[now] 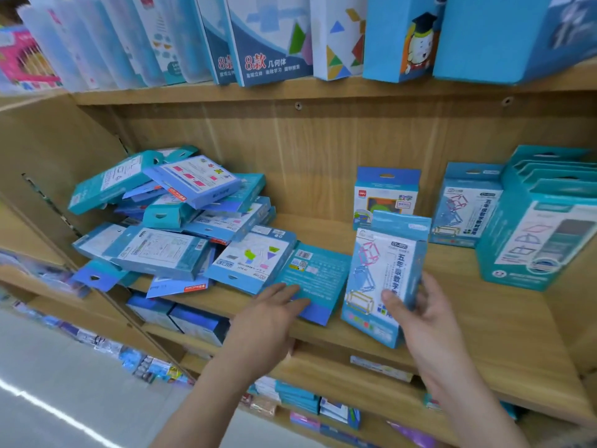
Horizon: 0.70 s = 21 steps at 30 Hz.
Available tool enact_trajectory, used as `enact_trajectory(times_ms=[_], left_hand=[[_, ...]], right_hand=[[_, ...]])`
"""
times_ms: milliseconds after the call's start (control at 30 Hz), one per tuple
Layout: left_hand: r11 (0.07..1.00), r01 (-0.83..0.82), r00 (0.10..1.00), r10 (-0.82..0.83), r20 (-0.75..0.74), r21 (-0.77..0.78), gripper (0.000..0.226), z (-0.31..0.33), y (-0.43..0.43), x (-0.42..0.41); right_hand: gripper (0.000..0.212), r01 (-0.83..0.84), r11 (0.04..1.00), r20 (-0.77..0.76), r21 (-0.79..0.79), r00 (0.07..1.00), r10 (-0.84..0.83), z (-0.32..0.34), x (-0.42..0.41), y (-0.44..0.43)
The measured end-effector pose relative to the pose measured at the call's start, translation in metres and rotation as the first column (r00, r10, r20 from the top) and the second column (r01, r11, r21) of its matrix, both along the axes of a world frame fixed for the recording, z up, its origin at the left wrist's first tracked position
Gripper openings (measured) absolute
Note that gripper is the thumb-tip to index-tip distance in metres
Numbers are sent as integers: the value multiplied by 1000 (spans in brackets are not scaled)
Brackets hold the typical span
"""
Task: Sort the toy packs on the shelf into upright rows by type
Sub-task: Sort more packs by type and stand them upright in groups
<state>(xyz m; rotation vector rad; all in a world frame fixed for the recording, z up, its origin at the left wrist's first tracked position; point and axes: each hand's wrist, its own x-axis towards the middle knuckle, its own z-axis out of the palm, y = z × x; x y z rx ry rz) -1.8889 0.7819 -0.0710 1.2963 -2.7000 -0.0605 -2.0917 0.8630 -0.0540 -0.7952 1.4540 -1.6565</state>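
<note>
While the right hand (429, 315) pinches a blue-and-white stick-frame cardboard pack (384, 273) upright over the wooden shelf (484, 318) and the left hand (274, 318) rests spread on a flat blue pack (311, 278), sorting seems early; next, I'd guess, it joins the matching upright packs (465, 205) rightward.

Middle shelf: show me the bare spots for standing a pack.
Bare board lies between the held pack and the teal row at right, and behind the flat pack, left of the upright pack. The pile crowds the left end.
</note>
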Motion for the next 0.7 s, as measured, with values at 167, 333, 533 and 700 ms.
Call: enact_trajectory(times_ms=[167,333,533,700], left_hand=[[986,-11,1000,7,-25,-166,62,-23,-16,-3],[974,25,928,-107,-357,-226,20,18,-11,-16],[968,-181,718,250,-649,173,9,57,-38,-47],[958,-174,658,287,-697,229,5,43,-44,-53]], right_hand=[[41,9,1000,-67,-2,998,-9,-6,-15,9],[40,68,998,-88,-9,994,-68,-13,-34,15],[38,86,996,-101,2,991,-86,-23,-46,22],[41,65,998,-119,4,991,-64,-32,-51,25]])
